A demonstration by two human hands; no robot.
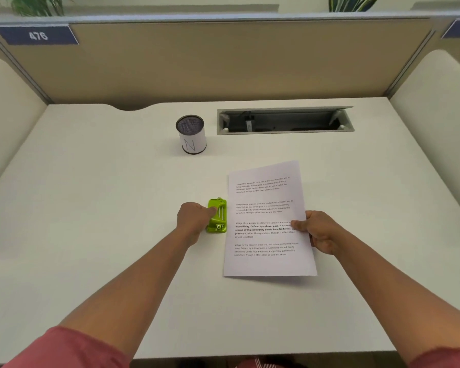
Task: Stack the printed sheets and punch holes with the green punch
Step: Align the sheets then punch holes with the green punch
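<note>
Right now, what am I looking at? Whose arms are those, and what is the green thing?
There is one picture, taken by a camera worn on a person's head, looking down at a white desk. The two arms belong to that person. The left hand presses on the green punch, a tool that makes holes in paper. The right hand pinches the right edge of the printed sheets, whose left edge lies beside the punch. I cannot tell if the paper is inside it yet. Farther back stands a mesh cup with a letter N on it, and beside that an open slot for cables.
</note>
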